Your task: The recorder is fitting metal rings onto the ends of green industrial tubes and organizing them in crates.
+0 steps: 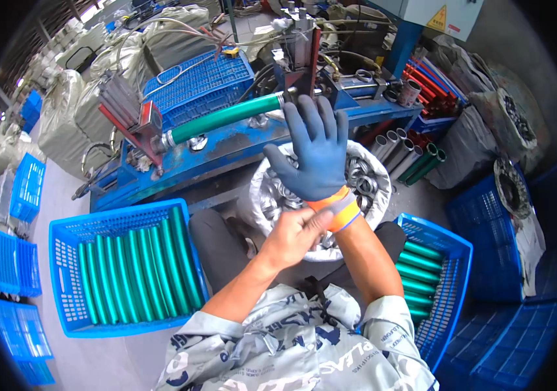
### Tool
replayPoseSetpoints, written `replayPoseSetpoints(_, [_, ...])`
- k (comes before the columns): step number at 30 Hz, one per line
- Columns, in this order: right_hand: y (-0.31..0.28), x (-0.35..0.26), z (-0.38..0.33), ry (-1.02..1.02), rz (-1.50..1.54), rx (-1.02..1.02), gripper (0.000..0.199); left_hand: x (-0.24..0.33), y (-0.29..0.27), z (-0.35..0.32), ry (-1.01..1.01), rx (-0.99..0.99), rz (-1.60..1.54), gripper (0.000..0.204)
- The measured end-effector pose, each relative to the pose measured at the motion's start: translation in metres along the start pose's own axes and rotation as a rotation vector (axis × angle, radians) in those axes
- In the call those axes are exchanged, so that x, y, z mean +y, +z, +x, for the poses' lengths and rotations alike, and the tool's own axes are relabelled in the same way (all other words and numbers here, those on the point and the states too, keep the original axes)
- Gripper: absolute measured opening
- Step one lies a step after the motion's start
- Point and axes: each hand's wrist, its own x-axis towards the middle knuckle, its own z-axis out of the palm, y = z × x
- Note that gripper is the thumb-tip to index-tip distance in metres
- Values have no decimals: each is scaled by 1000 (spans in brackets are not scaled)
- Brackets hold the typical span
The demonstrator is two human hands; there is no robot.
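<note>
Left of the glove, a blue crate holds green hoses. The bare left hand pinches the glove's orange cuff. The glove covers the raised right hand, fingers spread, over a sack of metal rings. Right of it, another crate holds hoses.
</note>
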Motion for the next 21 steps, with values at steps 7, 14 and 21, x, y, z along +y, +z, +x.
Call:
replayPoseSetpoints(7, [-20,-22,1,144,537,-178,103,15,11,-30,323,-223,205,29])
replayPoseSetpoints(14, [-7,-31,10,-83,566,-475,94,-3,13,-30,390,-213,187,33])
replayPoseSetpoints(21, [51,-53,-46,571,1075,-641,70,-41,-27,-48,360,-48,105,43])
